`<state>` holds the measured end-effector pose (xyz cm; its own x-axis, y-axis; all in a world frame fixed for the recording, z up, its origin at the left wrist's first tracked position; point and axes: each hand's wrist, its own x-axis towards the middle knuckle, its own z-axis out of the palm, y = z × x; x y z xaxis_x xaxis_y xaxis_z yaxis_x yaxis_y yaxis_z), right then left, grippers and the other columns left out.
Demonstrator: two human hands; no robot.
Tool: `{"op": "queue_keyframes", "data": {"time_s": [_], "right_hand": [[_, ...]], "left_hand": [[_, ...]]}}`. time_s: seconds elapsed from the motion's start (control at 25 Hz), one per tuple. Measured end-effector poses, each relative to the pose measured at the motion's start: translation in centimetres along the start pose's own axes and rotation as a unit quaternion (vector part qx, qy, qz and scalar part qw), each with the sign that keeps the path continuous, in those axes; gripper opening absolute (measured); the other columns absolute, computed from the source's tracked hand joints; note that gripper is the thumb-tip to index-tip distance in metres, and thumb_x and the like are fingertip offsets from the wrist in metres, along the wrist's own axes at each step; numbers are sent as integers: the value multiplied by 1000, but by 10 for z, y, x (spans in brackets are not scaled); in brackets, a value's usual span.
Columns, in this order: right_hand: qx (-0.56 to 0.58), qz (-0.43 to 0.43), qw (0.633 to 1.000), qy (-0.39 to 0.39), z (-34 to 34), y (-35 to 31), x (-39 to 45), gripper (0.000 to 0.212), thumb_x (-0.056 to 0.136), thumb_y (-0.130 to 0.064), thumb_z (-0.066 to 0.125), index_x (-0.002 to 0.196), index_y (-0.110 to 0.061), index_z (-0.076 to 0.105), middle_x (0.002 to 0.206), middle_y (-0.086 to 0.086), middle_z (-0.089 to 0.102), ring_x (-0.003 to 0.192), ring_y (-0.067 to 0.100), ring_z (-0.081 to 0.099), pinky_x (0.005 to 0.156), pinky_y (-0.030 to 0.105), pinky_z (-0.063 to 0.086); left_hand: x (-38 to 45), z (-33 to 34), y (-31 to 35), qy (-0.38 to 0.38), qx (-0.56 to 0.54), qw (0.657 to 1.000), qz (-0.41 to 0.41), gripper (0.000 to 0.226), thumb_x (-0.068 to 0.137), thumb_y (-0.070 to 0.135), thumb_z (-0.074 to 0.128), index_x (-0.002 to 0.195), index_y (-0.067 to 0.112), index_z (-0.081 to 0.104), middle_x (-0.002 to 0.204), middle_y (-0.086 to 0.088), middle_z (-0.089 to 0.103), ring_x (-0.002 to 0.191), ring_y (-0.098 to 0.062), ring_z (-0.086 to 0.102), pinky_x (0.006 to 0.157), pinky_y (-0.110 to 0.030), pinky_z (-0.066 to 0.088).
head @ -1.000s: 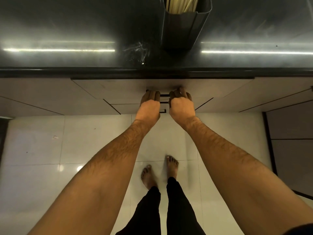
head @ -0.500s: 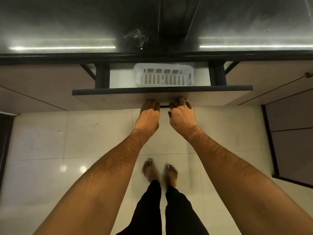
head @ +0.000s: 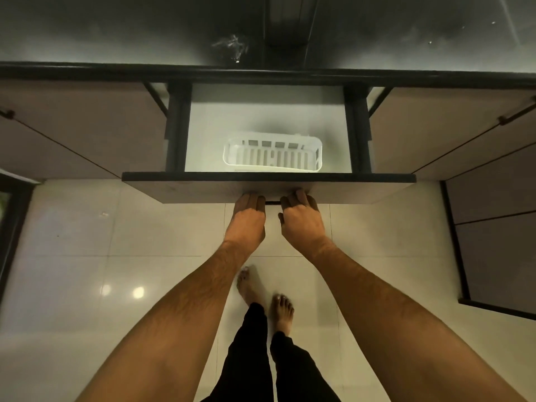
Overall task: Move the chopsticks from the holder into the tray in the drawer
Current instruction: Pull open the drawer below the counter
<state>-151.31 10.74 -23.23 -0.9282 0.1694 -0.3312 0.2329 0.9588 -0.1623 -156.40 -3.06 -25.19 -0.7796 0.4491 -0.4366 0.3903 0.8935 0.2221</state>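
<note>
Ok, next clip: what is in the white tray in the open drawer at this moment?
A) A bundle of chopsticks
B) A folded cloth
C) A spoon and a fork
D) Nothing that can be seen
D: the white tray in the drawer shows only its slotted floor and walls, and both the left hand and the right hand are on the drawer's handle.

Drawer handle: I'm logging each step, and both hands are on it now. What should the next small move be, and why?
Probably let go of the handle and reach up to the dark holder on the counter. The drawer looks open far enough: the white tray is fully exposed and holds no chopsticks. Both the left hand and right hand are occupied by the handle.
</note>
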Motion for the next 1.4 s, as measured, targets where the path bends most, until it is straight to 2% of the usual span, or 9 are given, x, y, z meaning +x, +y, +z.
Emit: {"op": "queue_keyframes", "data": {"time_s": [0.28, 0.4, 0.56, 0.64, 0.76, 0.92, 1.08, 1.2, 1.4], "right_hand": [[-14, -22, 1000, 13, 21, -6, -57, 33, 102, -33, 54, 128, -17, 65, 136, 3, 61, 149, 25, 26, 123, 44, 20], [-14, -4, 1000, 9, 33, -11, -71, 37, 102, -36, 52, 133, -17, 63, 138, 3, 61, 150, 26, 25, 124, 46, 18], [-21, 10, 1000, -2, 38, -15, -86, 36, 103, -37, 50, 130, -18, 65, 133, 2, 64, 147, 24, 29, 124, 45, 13], [-24, 0, 1000, 2, 38, -14, -90, 43, 103, -36, 50, 141, -16, 56, 142, 4, 57, 149, 26, 25, 124, 46, 16], [-30, -12, 999, 10, 38, -10, -94, 51, 102, -36, 53, 148, -14, 47, 150, 8, 49, 146, 28, 34, 122, 47, 26], [-25, -12, 998, 57, 35, -10, -101, 44, 100, -33, 59, 137, -11, 57, 139, 12, 59, 135, 31, 49, 110, 50, 43], [-16, -39, 985, 168, 27, -6, -111, 39, 100, -30, 59, 130, -6, 59, 125, 15, 64, 114, 31, 59, 97, 43, 53], [-13, -56, 969, 240, 12, -2, -114, 46, 102, -29, 55, 139, -3, 52, 133, 18, 59, 122, 32, 55, 105, 43, 47], [-20, -31, 965, 258, -34, 2, -110, 54, 103, -30, 48, 147, 0, 40, 148, 22, 47, 138, 37, 44, 118, 48, 36]], "left_hand": [[-46, 39, -6, 8, 16, 1000, 21, 42, 94, 15, 59, 136, 14, 54, 129, -7, 62, 114, -24, 61, 103, -32, 45], [-63, 44, -8, 42, 34, 997, 61, 60, 94, 11, 58, 150, 11, 35, 141, -9, 55, 126, -27, 56, 111, -35, 39], [-77, 48, -12, 92, 102, 985, 100, 65, 94, 14, 57, 153, 8, 30, 157, -13, 37, 145, -31, 33, 123, -39, 17], [-78, 52, -15, 69, 88, 989, 99, 57, 95, 16, 56, 149, 10, 38, 150, -13, 46, 137, -30, 44, 120, -39, 27], [-84, 50, -14, 11, 46, 995, 86, 39, 99, 20, 54, 137, 12, 53, 133, -10, 61, 117, -24, 61, 105, -35, 47], [-103, 38, -12, 138, 45, 979, 142, 45, 96, 13, 58, 139, 4, 51, 136, -16, 59, 125, -33, 57, 114, -40, 37], [-114, 27, -13, 237, 56, 936, 255, 41, 94, 16, 61, 132, 1, 57, 128, -18, 63, 119, -34, 60, 109, -43, 44], [-120, 3, -9, 282, 54, 920, 266, 46, 97, 17, 56, 140, 0, 49, 137, -20, 56, 129, -34, 52, 113, -45, 40], [-118, -60, -1, 323, 9, 927, 189, 58, 99, 25, 47, 150, 1, 35, 152, -18, 39, 145, -33, 31, 121, -46, 25]]}}
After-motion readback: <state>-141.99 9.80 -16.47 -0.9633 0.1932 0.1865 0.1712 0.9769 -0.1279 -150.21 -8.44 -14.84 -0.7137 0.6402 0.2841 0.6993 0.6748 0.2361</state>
